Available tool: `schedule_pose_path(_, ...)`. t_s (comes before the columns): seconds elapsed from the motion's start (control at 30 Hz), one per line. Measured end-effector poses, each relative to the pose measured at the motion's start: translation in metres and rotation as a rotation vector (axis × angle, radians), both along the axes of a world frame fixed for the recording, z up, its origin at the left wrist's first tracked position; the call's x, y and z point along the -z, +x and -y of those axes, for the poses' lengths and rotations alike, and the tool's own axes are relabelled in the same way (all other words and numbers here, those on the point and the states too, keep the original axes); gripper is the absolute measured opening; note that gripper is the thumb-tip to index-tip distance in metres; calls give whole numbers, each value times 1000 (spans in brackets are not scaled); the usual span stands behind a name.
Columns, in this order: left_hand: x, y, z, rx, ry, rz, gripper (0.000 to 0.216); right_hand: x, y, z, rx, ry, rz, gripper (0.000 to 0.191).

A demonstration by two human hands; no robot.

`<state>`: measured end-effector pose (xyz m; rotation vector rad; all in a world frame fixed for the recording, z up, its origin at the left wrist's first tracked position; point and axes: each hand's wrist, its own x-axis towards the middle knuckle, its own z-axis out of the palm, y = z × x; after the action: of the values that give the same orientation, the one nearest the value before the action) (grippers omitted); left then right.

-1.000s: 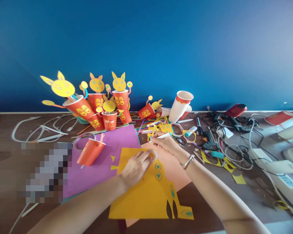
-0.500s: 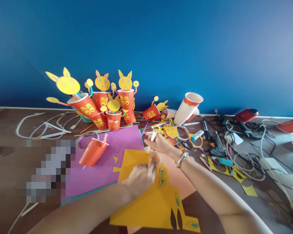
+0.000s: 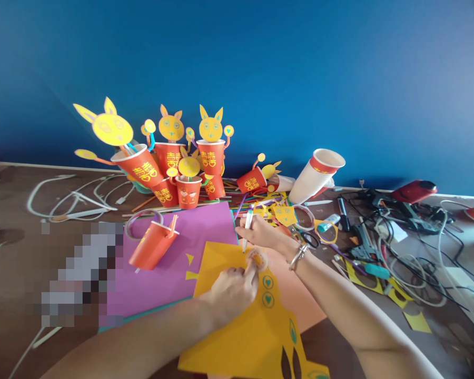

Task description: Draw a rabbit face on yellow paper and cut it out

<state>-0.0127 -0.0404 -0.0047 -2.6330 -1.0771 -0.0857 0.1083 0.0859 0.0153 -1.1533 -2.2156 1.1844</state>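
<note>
A sheet of yellow-orange paper (image 3: 229, 337) lies in front of me, with two teal hearts in circles and leaf shapes drawn on it, and dark leaf-shaped holes near its lower edge. My left hand (image 3: 237, 287) presses a small clear ring (image 3: 260, 257) flat on the sheet with an outstretched finger, the other fingers curled. Beyond it, my right hand (image 3: 260, 231) grips a white marker (image 3: 248, 229) with a teal end, held nearly upright. Its tip is at the upper part of the sheet, left of the ring; whether it touches cannot be told.
Purple paper (image 3: 154, 292) with a tipped red paper cup (image 3: 153, 246) lies left. Red cups with yellow animal faces (image 3: 211, 158) stand behind, beside leaning stacked white cups (image 3: 316, 176). Scissors (image 3: 310, 240), glue guns (image 3: 363, 247), cables and paper scraps crowd the right.
The view has shifted slightly, so most things appear farther right. Both hands keep nearly the same places on the yellow sheet, with the marker and ring still held.
</note>
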Motion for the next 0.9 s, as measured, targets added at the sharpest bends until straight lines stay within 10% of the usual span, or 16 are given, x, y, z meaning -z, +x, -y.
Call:
schedule_pose_path(0.57,1,-7,-2,-5,-86,128,46,-8,10,7,78,-39,-78,31)
schedule_pose_path(0.9,-4,-7,-4,22,-112,146,50,10,29,44,401,-164,-372,31)
